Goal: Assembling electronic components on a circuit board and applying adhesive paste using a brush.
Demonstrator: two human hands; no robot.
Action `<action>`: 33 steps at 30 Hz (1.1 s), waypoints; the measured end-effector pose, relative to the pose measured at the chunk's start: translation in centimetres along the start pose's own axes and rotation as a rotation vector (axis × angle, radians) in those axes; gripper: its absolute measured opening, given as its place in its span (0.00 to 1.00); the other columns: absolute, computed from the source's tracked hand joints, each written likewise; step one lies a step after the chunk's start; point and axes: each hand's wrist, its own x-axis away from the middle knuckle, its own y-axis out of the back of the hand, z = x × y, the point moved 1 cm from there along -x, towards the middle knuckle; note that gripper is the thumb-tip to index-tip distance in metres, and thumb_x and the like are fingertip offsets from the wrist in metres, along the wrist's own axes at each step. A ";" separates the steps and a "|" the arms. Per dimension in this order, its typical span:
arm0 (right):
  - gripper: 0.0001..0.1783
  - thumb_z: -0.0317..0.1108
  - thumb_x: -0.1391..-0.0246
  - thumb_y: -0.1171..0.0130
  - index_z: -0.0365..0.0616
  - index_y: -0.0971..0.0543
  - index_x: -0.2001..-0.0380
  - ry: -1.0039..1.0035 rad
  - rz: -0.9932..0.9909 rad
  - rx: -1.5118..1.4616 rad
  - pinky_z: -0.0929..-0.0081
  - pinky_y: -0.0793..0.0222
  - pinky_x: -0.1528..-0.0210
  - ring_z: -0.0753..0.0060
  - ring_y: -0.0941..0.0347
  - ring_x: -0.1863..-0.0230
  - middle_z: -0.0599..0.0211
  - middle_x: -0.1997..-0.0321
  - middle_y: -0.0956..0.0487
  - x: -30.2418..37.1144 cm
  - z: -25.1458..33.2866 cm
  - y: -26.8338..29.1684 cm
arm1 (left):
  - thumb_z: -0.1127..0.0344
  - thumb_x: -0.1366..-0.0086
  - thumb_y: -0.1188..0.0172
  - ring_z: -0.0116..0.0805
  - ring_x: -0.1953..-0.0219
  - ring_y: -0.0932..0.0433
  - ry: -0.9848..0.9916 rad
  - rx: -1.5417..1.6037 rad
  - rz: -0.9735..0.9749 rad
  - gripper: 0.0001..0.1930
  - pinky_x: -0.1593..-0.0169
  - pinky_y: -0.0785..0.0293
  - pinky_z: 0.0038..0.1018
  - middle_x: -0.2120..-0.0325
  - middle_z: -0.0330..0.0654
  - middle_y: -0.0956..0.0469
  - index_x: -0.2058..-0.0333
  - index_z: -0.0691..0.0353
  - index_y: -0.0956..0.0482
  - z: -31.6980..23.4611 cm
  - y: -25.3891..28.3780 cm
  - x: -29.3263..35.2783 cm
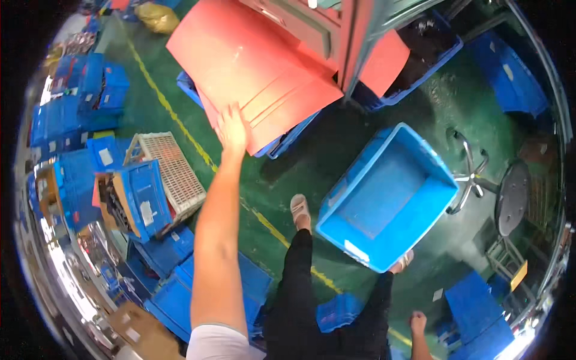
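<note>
My left hand reaches far forward and rests on the near edge of a stack of large pinkish-orange sheets. Its fingers are stretched out on top of the sheets. Beneath the stack, parts of a blue crate show. An unoccupied light-blue plastic tub sits on the floor to the right, close by my right foot. Low at the right, my right hand hangs beside my leg with its fingers curled in and nothing visible in them.
A metal frame stands against the sheets' right side. Behind it is another blue crate with an orange sheet and dark contents. A round-seated stool lies tipped over at right. Blue bins and a cream basket crowd the left.
</note>
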 end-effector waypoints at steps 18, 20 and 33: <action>0.30 0.27 0.45 0.41 0.35 0.36 0.39 -0.044 0.333 -1.042 0.65 0.34 0.40 0.62 0.32 0.41 0.58 0.40 0.30 12.1 52.0 -30.5 | 0.65 0.44 0.37 0.44 0.65 0.25 -0.486 0.678 0.513 0.14 0.58 0.27 0.33 0.65 0.49 0.25 0.60 0.63 0.23 0.3 11.5 10.7; 0.30 0.25 0.43 0.44 0.35 0.39 0.37 -0.073 0.209 -1.263 0.59 0.35 0.37 0.56 0.33 0.39 0.54 0.38 0.31 10.6 44.1 -27.4 | 0.66 0.40 0.37 0.31 0.67 0.30 0.037 0.835 0.298 0.15 0.62 0.31 0.27 0.65 0.41 0.28 0.56 0.65 0.27 2.2 5.7 6.9; 0.26 0.23 0.43 0.48 0.31 0.37 0.42 -0.317 -0.099 -1.552 0.56 0.30 0.42 0.53 0.30 0.43 0.50 0.43 0.29 12.6 24.9 -23.2 | 0.63 0.64 0.18 0.43 0.57 0.23 0.674 0.905 0.302 0.47 0.54 0.23 0.41 0.53 0.56 0.26 0.49 0.84 0.35 16.2 -8.9 -11.7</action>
